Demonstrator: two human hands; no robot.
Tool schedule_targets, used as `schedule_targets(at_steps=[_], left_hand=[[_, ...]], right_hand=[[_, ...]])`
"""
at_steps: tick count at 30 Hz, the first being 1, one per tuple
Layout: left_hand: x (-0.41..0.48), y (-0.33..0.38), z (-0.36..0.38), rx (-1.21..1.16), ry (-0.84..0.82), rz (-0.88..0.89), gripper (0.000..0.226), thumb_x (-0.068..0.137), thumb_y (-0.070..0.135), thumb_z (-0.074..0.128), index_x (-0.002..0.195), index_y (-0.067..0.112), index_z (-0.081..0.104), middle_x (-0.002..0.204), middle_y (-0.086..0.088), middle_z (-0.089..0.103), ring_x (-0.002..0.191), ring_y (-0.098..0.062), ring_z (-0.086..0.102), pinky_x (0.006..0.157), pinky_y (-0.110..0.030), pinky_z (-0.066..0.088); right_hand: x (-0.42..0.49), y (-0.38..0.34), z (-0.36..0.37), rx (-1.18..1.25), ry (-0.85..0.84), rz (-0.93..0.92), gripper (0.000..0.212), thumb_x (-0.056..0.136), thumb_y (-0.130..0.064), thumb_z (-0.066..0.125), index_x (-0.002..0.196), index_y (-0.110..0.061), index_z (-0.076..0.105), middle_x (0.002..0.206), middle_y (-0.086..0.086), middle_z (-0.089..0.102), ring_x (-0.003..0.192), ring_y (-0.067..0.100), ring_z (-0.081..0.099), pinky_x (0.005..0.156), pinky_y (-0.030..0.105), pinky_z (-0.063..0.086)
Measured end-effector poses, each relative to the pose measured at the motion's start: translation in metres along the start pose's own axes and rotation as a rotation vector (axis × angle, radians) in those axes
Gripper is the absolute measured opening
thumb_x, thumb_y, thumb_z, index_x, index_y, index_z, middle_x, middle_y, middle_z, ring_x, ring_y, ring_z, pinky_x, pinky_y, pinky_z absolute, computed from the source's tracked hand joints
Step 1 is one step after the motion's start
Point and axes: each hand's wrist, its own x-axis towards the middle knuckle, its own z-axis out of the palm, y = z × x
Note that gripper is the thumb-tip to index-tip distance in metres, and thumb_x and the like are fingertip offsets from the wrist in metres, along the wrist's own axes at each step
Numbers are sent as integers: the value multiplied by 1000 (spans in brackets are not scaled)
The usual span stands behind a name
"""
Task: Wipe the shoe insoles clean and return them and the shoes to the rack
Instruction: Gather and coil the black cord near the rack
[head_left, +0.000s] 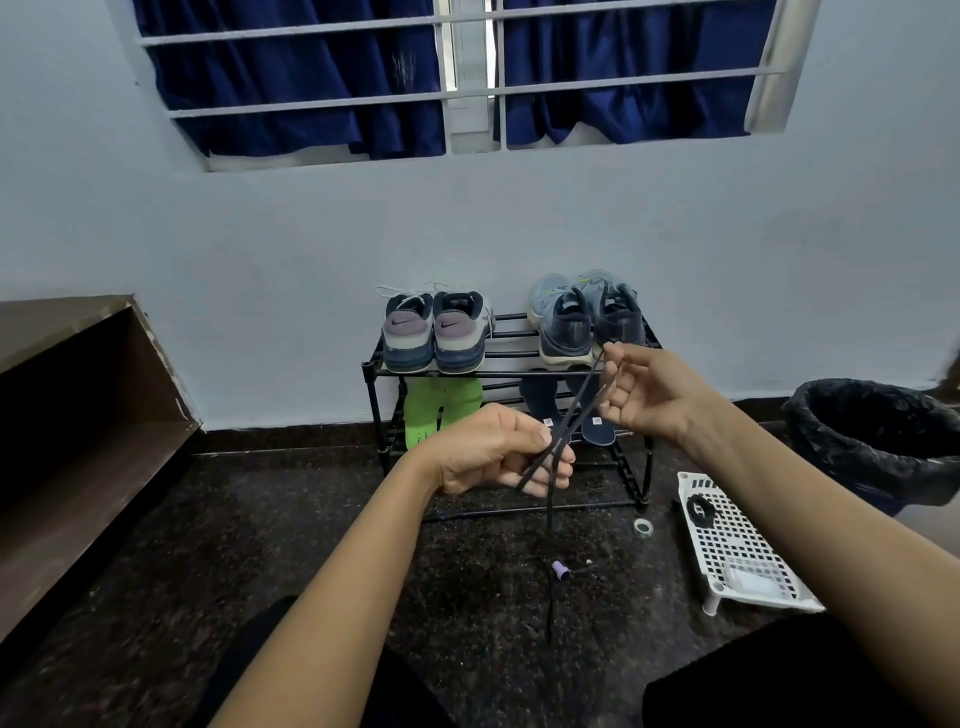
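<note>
Two green insoles (441, 410) and two dark blue insoles (540, 405) stand leaning on the lower tier of the black rack (509, 373) at the centre of the frame, against the pale wall. On its top tier sit a grey-and-navy pair of shoes (436, 332) at the left and a light blue pair (576, 322) at the right, heels facing the camera.

In front of the rack both forearms reach in from the bottom of the frame. The left hand (498, 452), lower and nearer centre, has its fingers curled round a dark lace (549, 519). The right hand (644, 395), higher and to the right, pinches the lace's upper part at its fingertips, the other fingers loosely bent. The lace runs taut between the hands and partly covers the blue insoles; below the left hand it hangs to the dark speckled floor.

A small purple object (560, 570) lies on the floor by the lace. At lower right stands a white perforated tray (737, 551), with a black-lined bin (878, 436) behind it. A brown wooden shelf (78, 389) fills the left edge
</note>
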Motion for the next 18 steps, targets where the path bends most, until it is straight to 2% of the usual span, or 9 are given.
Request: schedule_targets(at_steps=[4,6,8,10,12,14,16,18], left_hand=[[-3,1,-3,50,-17,-59,24,101,8,46,100,-3,67,94,-19,70,86,-26,71,86,-41,58],[-6,2,-4,17,-35,-64,25,101,9,46,96,-3,67,88,-18,71,83,-26,72,83,-42,59],[-8,3,-4,-69,-34,-40,25,101,10,45,89,0,65,81,-15,70,81,-27,72,82,-44,59],[-10,5,-4,-179,-11,15,26,101,11,44,85,4,63,77,-12,69,83,-28,72,82,-46,59],[-9,6,-3,-281,29,79,26,101,13,44,82,7,61,75,-9,68,85,-28,72,82,-46,58],[-7,7,-2,-371,73,116,26,102,13,43,82,7,59,74,-8,67,84,-26,72,83,-47,58],[-4,9,-2,-447,122,134,25,102,13,42,85,6,58,75,-9,69,80,-24,73,80,-45,59],[-2,10,-2,-516,183,148,22,103,11,41,90,4,58,78,-11,72,77,-22,73,74,-41,61]], right_hand=[[6,-7,-6,105,-14,-60,18,93,-17,51,78,-18,60,48,-13,46,35,0,30,54,17,26],[10,-7,-11,27,8,-93,20,96,-22,49,78,-19,59,47,-12,46,36,1,28,53,17,25],[14,-3,-17,-283,30,-152,22,97,-24,48,79,-18,59,52,-11,49,41,1,34,52,17,28],[17,8,-23,-796,29,-260,20,95,-25,53,84,-12,63,66,-4,59,54,7,47,55,19,37],[16,20,-25,-1227,-74,-311,13,90,-23,62,94,-11,65,80,0,65,69,11,56,64,23,45],[12,33,-21,-1459,-228,-289,25,84,-19,69,107,-14,61,88,-4,66,76,8,60,72,21,46],[5,42,-10,-1468,-388,-321,36,82,-10,70,115,-13,56,95,-5,64,82,4,59,74,17,46],[-4,45,1,-1265,-506,-352,38,83,5,63,118,-8,55,92,-5,63,81,2,56,74,15,46]])
